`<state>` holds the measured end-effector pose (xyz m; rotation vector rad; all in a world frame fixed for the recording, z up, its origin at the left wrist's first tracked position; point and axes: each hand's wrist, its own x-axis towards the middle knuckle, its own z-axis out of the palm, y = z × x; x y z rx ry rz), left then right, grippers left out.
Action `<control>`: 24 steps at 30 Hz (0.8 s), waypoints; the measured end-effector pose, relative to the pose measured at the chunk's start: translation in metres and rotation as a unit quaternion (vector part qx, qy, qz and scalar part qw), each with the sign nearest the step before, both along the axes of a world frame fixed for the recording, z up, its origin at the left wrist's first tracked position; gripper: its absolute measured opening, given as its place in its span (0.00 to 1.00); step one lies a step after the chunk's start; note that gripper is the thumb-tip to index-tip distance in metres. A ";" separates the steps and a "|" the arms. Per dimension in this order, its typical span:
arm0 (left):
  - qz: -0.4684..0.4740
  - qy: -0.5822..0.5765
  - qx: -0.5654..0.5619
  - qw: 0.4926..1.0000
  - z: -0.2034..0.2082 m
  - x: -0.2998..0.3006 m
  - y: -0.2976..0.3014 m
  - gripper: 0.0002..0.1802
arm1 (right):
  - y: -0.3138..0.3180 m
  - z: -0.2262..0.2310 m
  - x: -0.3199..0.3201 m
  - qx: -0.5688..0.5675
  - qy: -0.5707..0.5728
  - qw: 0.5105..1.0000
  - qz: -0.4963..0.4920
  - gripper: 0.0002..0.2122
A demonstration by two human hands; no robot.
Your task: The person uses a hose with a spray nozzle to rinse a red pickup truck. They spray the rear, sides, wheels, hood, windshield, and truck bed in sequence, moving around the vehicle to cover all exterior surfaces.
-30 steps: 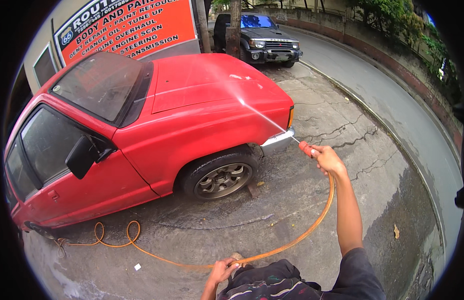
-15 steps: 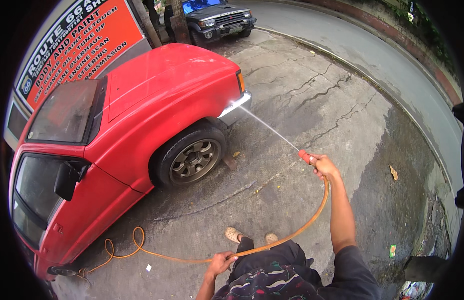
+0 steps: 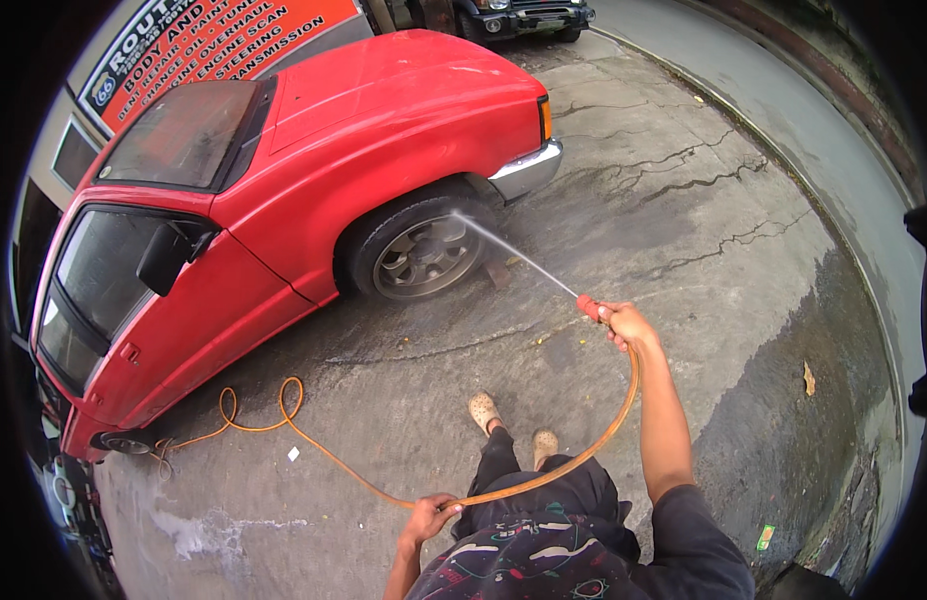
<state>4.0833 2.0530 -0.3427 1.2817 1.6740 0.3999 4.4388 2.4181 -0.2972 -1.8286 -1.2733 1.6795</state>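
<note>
My right hand point(image 3: 628, 325) is closed round a red hose nozzle point(image 3: 589, 306), held out to the front right. A thin white water jet point(image 3: 528, 260) leaves it and strikes the upper right of the front wheel point(image 3: 423, 255) on a red car point(image 3: 383, 130). From the nozzle an orange hose point(image 3: 608, 435) curves down past my body. My left hand point(image 3: 430, 516) grips that hose low in front of me. Beyond it the hose runs left along the ground, with a couple of loops, to the car's rear wheel.
Cracked concrete point(image 3: 683, 200) lies ahead, with a dark wet patch point(image 3: 763, 410) at right. A small block point(image 3: 498, 274) sits by the front tyre. A dark vehicle point(image 3: 523, 18) is parked at the back, beside a road point(image 3: 723, 50). An orange sign point(image 3: 233, 50) stands behind the car.
The jet has shifted from the car's front bumper to the front wheel. My view has tilted down and left, and both hands keep their hold.
</note>
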 end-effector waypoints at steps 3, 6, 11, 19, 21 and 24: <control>0.034 0.015 0.026 0.999 -0.002 -0.002 -0.009 0.18 | 0.001 -0.008 -0.004 -0.014 -0.007 0.999 -0.032 0.17; 0.041 0.025 0.034 0.998 -0.003 -0.001 -0.010 0.18 | 0.000 -0.020 0.000 -0.016 0.009 0.999 -0.041 0.16; 0.024 0.019 0.052 0.998 -0.001 0.003 -0.006 0.18 | 0.002 -0.047 0.009 -0.006 0.049 0.996 -0.081 0.16; 0.000 0.029 -0.028 0.999 -0.001 0.001 0.007 0.19 | -0.004 -0.085 0.030 -0.057 0.025 0.994 -0.087 0.15; -0.011 0.028 -0.036 0.999 -0.003 0.000 0.017 0.19 | -0.003 -0.092 0.036 -0.067 0.092 0.987 -0.112 0.15; -0.021 0.020 -0.049 0.998 -0.005 -0.003 0.025 0.19 | -0.001 -0.103 0.043 -0.090 0.112 0.984 -0.108 0.16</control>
